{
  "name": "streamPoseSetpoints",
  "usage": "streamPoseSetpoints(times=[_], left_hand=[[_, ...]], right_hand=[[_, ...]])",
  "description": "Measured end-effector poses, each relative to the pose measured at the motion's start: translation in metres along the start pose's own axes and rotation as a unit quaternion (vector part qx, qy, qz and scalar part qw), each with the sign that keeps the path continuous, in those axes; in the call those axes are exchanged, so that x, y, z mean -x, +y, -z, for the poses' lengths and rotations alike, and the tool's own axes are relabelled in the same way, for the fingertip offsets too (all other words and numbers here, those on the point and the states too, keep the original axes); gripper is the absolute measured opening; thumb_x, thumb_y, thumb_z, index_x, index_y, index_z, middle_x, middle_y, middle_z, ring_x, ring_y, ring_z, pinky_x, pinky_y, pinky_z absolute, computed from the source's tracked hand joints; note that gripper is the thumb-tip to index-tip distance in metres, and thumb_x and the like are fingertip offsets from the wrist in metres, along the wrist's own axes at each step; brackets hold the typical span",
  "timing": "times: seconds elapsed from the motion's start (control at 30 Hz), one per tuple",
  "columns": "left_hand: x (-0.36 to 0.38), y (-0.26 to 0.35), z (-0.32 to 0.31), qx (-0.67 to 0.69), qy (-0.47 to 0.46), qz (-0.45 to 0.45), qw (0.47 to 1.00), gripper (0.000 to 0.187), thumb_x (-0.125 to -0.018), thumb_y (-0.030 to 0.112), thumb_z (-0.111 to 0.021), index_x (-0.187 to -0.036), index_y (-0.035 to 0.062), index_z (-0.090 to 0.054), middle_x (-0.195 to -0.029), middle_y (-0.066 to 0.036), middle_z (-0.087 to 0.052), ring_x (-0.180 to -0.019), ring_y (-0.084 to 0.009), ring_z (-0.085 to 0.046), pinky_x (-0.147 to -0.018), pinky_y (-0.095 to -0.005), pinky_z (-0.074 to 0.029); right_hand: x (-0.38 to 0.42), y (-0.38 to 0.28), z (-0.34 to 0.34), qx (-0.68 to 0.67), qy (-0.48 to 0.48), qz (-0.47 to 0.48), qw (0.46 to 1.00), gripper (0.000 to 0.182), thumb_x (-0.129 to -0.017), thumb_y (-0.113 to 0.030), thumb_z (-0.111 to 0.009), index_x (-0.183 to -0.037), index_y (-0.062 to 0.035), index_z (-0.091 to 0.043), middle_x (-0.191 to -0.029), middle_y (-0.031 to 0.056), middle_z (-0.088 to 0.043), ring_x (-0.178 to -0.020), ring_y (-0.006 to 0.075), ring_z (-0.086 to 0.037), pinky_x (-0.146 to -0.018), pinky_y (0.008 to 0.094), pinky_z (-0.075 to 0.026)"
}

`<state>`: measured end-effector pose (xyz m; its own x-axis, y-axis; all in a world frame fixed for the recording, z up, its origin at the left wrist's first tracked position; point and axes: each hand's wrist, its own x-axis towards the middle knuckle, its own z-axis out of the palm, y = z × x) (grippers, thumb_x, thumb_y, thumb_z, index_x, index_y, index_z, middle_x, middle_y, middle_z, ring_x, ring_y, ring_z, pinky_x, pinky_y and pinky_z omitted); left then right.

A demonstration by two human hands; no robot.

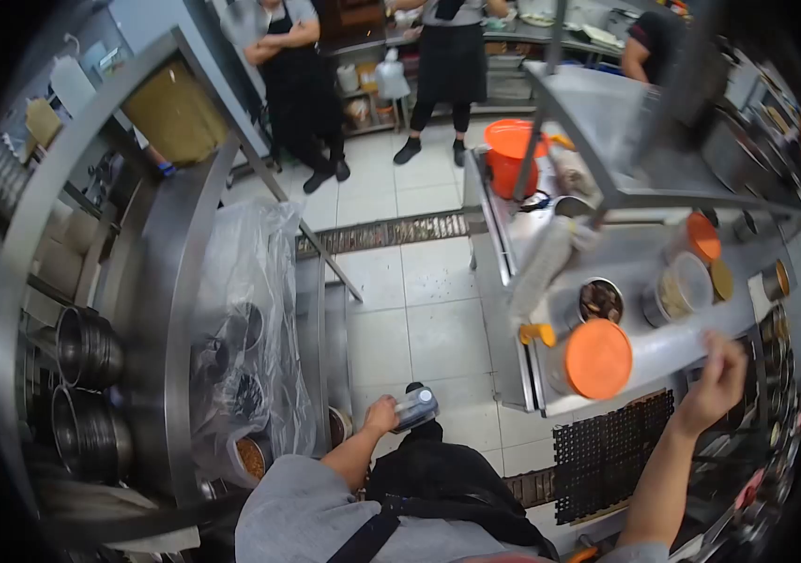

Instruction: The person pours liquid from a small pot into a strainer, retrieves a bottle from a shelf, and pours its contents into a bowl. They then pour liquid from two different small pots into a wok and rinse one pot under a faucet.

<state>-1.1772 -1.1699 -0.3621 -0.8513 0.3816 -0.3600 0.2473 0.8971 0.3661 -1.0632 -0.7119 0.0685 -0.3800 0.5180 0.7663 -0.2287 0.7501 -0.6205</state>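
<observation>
My left hand [381, 414] is closed around a clear plastic container [416, 409] with a pale cap, held low over the floor in front of my dark apron. I cannot make out what is inside it. My right hand [715, 383] is raised at the right, by the near side of the steel counter [649, 355]. Its fingers are loosely bent and somewhat blurred, and nothing shows in them. Nearest to it on the counter are an orange-lidded tub [598, 359] and a clear round container [685, 286]. A metal pot [601, 301] with dark pieces stands behind the tub.
A steel rack [180, 310] at the left holds stacked metal pots [91, 432] and plastic-covered containers [248, 324]. An orange bucket [513, 155] stands on the counter's far end. A black perforated mat [611, 455] and floor drain [386, 233] are below. Several people stand farther back.
</observation>
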Motion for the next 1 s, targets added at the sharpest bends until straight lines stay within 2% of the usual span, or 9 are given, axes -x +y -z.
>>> streamPoseSetpoints(times=[0.1,0.17,0.3,0.47,0.6,0.7,0.77,0.9,1.0], left_hand=[[0.022,0.041,0.008,-0.03,0.002,-0.027,0.999,0.03,-0.069,0.015,-0.06,-0.097,0.0045,-0.066,-0.113,-0.015,-0.059,-0.105,-0.0323,-0.059,-0.087,-0.0432,-0.051],[0.034,0.065,0.0,-0.072,-0.038,0.006,0.997,0.033,-0.07,0.018,-0.059,-0.099,0.0036,-0.066,-0.116,-0.016,-0.058,-0.105,-0.0328,-0.059,-0.089,-0.0441,-0.05],[0.039,0.103,-0.023,-0.096,-0.081,-0.045,0.991,0.03,-0.07,0.019,-0.057,-0.091,0.0018,-0.069,-0.098,-0.023,-0.066,-0.101,-0.0367,-0.059,-0.092,-0.0405,-0.047],[0.067,0.223,-0.026,0.102,-0.165,0.017,0.981,0.023,-0.073,0.01,-0.055,-0.086,-0.005,-0.066,-0.078,-0.017,-0.066,-0.065,-0.0271,-0.064,-0.061,-0.0395,-0.051],[0.09,0.324,-0.038,0.231,-0.214,-0.021,0.949,0.019,-0.069,0.004,-0.053,-0.082,-0.004,-0.064,-0.07,-0.011,-0.061,-0.059,-0.021,-0.059,-0.052,-0.0365,-0.045],[0.067,0.391,-0.071,0.178,-0.224,-0.122,0.951,0.013,-0.066,0.001,-0.053,-0.077,-0.0011,-0.062,-0.07,-0.009,-0.059,-0.058,-0.0212,-0.055,-0.053,-0.0352,-0.042],[0.131,0.482,-0.047,0.308,-0.269,-0.08,0.909,0.011,-0.065,0.002,-0.056,-0.076,0.001,-0.061,-0.071,-0.007,-0.057,-0.061,-0.0203,-0.052,-0.059,-0.0355,-0.042],[0.158,0.604,-0.063,0.4,-0.348,-0.084,0.844,0.018,-0.065,0.001,-0.06,-0.083,0.003,-0.06,-0.076,-0.006,-0.057,-0.07,-0.0191,-0.053,-0.063,-0.0324,-0.042],[0.176,0.695,-0.07,0.371,-0.433,-0.073,0.818,0.022,-0.069,0.001,-0.062,-0.091,0.0049,-0.059,-0.087,-0.006,-0.058,-0.083,-0.0215,-0.055,-0.076,-0.0435,-0.045]], right_hand=[[0.104,-0.006,0.11,0.122,-0.155,-0.122,0.973,0.006,-0.081,0.0,-0.06,-0.076,0.0022,-0.06,-0.07,0.0074,-0.059,-0.064,0.0138,-0.054,-0.059,0.0269,-0.043],[0.217,0.0,0.194,0.173,-0.195,-0.33,0.907,0.01,-0.079,-0.007,-0.065,-0.076,0.0018,-0.061,-0.063,0.0097,-0.057,-0.057,0.0142,-0.052,-0.055,0.0282,-0.042],[0.47,-0.049,0.356,0.309,-0.155,-0.594,0.726,0.021,-0.075,-0.02,-0.069,-0.079,0.0005,-0.067,-0.069,0.018,-0.065,-0.066,0.0324,-0.065,-0.063,0.0397,-0.05],[0.585,-0.148,0.41,0.358,-0.036,-0.658,0.661,0.025,-0.073,-0.023,-0.066,-0.073,0.0014,-0.068,-0.071,0.0206,-0.065,-0.069,0.0351,-0.066,-0.067,0.0422,-0.053],[0.534,-0.097,0.401,0.353,-0.035,-0.625,0.695,0.028,-0.076,-0.028,-0.066,-0.081,-0.0011,-0.068,-0.077,0.0209,-0.065,-0.075,0.0354,-0.065,-0.07,0.0425,-0.051],[0.459,-0.045,0.394,0.256,0.029,-0.544,0.798,0.023,-0.078,-0.024,-0.068,-0.087,-0.0021,-0.066,-0.081,0.0165,-0.067,-0.078,0.0341,-0.065,-0.07,0.0406,-0.051],[0.404,-0.018,0.394,0.246,0.013,-0.494,0.834,0.027,-0.079,-0.026,-0.067,-0.093,-0.0037,-0.065,-0.088,0.0151,-0.066,-0.082,0.0333,-0.064,-0.074,0.0416,-0.051],[0.322,0.016,0.399,0.22,-0.07,-0.409,0.883,0.06,-0.078,-0.032,-0.07,-0.128,-0.0065,-0.049,-0.125,0.016,-0.052,-0.109,0.0332,-0.055,-0.092,0.0384,-0.046],[0.286,0.06,0.415,0.254,-0.069,-0.321,0.91,0.082,-0.073,-0.031,-0.074,-0.141,-0.0076,-0.035,-0.135,0.0196,-0.042,-0.123,0.0383,-0.043,-0.102,0.0429,-0.036]])
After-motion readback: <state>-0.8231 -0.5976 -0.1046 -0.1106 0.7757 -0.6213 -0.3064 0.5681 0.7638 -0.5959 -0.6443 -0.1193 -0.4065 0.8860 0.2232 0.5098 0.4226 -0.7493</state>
